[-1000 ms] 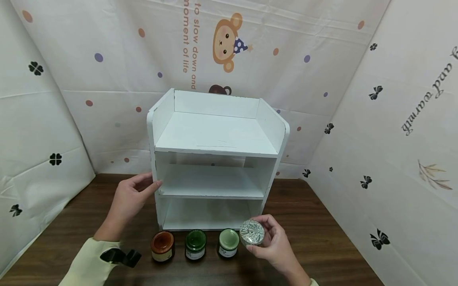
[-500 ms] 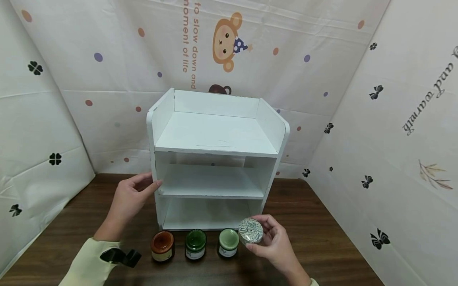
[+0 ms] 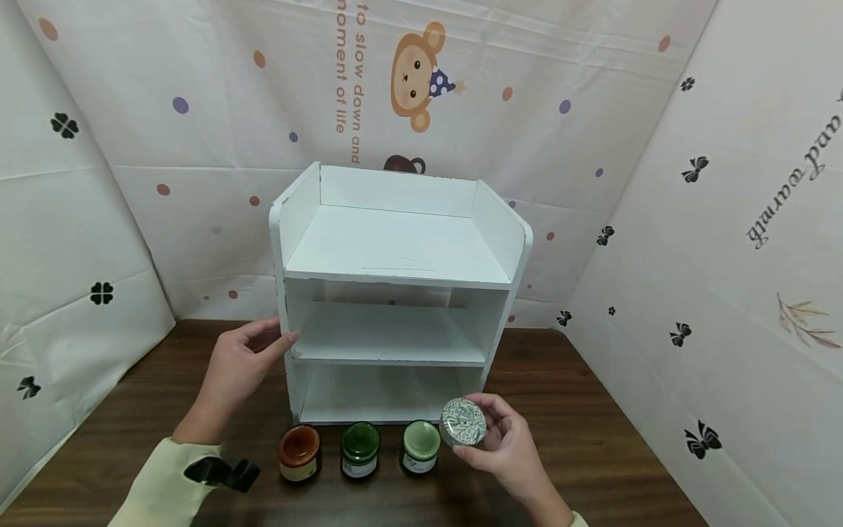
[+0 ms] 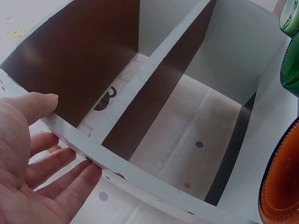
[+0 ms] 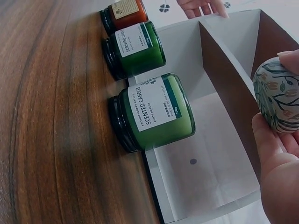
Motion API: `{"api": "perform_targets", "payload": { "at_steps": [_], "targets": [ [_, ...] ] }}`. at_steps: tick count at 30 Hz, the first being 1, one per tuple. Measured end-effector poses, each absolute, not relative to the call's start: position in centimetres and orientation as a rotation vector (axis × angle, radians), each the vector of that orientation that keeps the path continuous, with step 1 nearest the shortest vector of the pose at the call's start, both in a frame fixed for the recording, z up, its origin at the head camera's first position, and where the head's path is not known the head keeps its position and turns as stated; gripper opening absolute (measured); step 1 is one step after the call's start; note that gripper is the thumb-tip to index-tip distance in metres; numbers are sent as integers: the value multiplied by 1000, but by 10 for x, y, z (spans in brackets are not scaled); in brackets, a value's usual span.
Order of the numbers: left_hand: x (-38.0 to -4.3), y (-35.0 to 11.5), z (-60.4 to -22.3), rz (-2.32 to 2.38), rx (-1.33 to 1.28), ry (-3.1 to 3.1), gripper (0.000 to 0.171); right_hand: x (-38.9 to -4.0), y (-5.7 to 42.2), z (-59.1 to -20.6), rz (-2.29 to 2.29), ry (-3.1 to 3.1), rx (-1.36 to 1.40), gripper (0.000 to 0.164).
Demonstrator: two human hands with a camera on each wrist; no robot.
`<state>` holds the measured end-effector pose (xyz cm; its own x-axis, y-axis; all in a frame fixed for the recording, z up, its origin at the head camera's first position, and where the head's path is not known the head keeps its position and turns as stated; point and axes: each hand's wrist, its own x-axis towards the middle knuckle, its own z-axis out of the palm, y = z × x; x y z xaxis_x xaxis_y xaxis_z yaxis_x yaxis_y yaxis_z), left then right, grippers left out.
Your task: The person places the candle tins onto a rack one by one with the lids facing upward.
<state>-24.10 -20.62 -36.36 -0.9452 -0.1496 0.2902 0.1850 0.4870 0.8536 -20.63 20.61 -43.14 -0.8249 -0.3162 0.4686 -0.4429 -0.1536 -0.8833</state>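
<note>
Head view | left hand (image 3: 246,359) grips shelf (image 3: 398,245) by left side | right hand (image 3: 506,448) holds tin (image 3: 463,422) near pale jar (image 3: 421,445) | green jar (image 3: 360,448), orange jar (image 3: 299,452) stand in row with pale jar

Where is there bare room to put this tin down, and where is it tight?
All three levels of the white shelf look bare between its side walls, as does the table right of the right hand. Tight: along the front, with the orange jar, dark green jar, pale green jar and held patterned tin; and at the left side, where the left hand grips.
</note>
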Motion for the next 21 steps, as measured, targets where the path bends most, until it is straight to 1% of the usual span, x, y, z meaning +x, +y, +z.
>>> {"api": "perform_targets", "payload": {
  "at_steps": [9, 21],
  "targets": [
    [-241, -206, -363, -1444, -31, -2411, 62, -204, 207, -429, 2115, -2054, 823, 62],
    [-240, -206, -362, -1457, -31, -2414, 62, -204, 208, -427, 2093, -2103, 807, 60]
  ]
}}
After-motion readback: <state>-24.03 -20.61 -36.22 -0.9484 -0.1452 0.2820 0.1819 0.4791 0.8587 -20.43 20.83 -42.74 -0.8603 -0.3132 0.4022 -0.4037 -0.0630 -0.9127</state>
